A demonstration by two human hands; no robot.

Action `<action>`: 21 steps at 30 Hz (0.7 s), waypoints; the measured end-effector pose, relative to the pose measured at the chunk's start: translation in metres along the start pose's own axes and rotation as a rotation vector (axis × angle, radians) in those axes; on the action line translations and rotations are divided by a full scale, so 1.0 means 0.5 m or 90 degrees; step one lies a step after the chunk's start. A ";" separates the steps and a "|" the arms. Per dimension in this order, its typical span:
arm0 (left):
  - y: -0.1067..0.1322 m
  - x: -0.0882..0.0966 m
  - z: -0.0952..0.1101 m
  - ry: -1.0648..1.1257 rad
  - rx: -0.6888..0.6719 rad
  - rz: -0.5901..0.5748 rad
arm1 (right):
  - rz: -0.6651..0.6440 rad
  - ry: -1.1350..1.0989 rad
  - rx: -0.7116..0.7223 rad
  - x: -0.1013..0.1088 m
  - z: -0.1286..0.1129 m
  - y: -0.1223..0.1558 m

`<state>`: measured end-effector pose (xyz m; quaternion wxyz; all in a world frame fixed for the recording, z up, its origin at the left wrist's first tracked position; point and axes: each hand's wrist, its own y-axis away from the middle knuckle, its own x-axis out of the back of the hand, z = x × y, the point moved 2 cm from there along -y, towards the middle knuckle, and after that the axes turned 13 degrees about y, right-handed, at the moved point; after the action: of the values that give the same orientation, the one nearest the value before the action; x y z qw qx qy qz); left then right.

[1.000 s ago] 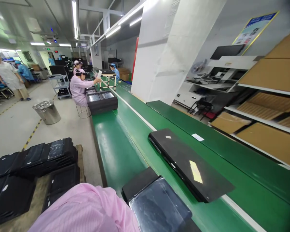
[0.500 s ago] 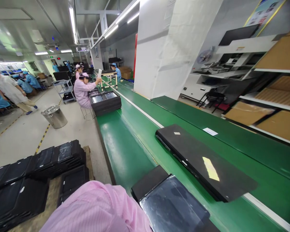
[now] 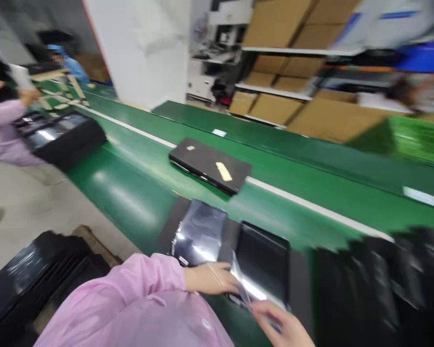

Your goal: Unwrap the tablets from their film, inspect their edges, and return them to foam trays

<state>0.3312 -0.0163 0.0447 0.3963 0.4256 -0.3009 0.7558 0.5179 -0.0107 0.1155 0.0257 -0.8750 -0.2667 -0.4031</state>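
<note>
On the green bench in front of me lies a black foam tray (image 3: 299, 279) with two recesses. Its right recess holds a dark flat panel (image 3: 262, 258), its left one a shiny film-wrapped panel (image 3: 204, 229). A clear plastic film (image 3: 241, 282) stands up along the right panel's near left edge. My left hand (image 3: 211, 278) is closed at the film's left side, fingers together and fingertips partly hidden. My right hand (image 3: 282, 324) pinches the film's near edge between thumb and finger, low at the tray's front.
Beyond the tray lies a stack of black boards (image 3: 210, 164) with a yellow label. Blurred black trays (image 3: 369, 289) stand at right; more stacked trays (image 3: 39, 274) sit at lower left. A co-worker in pink (image 3: 7, 130) works at far left. A green crate (image 3: 419, 140) is at back right.
My view has swung right and down to the tray. Both my hands, out of sight before, now show at the film. The right-hand trays and crate have come into view.
</note>
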 end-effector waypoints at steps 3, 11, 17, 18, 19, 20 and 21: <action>0.012 -0.028 -0.007 0.080 0.007 0.042 | 0.128 -0.005 -0.073 0.001 -0.022 0.039; 0.033 -0.026 0.002 0.129 0.064 -0.039 | 0.103 -0.008 0.039 -0.125 -0.102 0.022; 0.049 -0.013 0.003 0.136 0.056 -0.079 | 0.100 -0.011 0.016 -0.149 -0.103 0.023; 0.051 -0.014 0.001 0.141 0.052 -0.083 | 0.101 -0.037 0.011 -0.148 -0.102 0.023; 0.052 -0.016 -0.002 0.149 0.051 -0.083 | 0.105 -0.077 0.003 -0.146 -0.101 0.022; 0.051 -0.017 -0.004 0.161 0.054 -0.079 | 0.127 -0.128 -0.022 -0.144 -0.097 0.019; 0.050 -0.017 -0.007 0.175 0.059 -0.073 | 0.166 -0.180 -0.064 -0.140 -0.088 0.016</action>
<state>0.3111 -0.0293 0.0326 0.4561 0.3520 -0.1841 0.7963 0.4539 -0.0606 0.0962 -0.0041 -0.9504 -0.1311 -0.2820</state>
